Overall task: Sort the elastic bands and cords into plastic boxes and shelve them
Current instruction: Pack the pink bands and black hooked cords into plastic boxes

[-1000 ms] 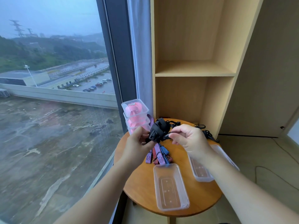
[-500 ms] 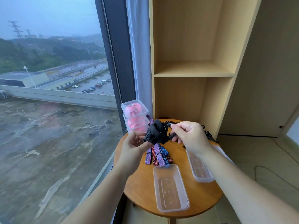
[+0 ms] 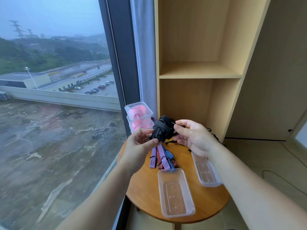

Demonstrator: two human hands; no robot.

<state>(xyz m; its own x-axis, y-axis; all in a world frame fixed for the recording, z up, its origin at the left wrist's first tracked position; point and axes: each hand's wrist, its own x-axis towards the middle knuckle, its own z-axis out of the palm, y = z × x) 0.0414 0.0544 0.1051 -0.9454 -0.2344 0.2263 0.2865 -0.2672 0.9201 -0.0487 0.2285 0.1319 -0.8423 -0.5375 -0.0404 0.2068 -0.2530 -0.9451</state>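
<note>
Here the black bundle of elastic bands (image 3: 163, 128) is held up between both hands, above the far part of the round counter (image 3: 146, 188). The left hand (image 3: 141, 145) pinches its lower left end between thumb and fingertips. The right hand (image 3: 192, 138) curls round its right side. The bundle's long axis slants from lower left to upper right, and a short black tail hangs under it.

Both empty boxes lie nearer to the person than the bundle and lower. The near empty box (image 3: 176, 193) sits between the two forearms, its long axis running near to far. The right empty box (image 3: 208, 175) lies under the right forearm, which hides part of it, and its long axis also runs near to far. By my judgement the right hand is closer to the right box, while the near box is about equally open to either hand.

Counted: one black bundle, two empty clear boxes, and two stacked boxes at the far left, the top box (image 3: 138, 111) and the lower box (image 3: 141, 126), both holding pink bands. Several striped bands (image 3: 162, 157) fan out on the counter just beyond the near box; I cannot tell their exact number. A bit of loose black cord (image 3: 216, 138) shows behind the right wrist. The shelf unit (image 3: 199, 70) shows two open compartments.
</note>
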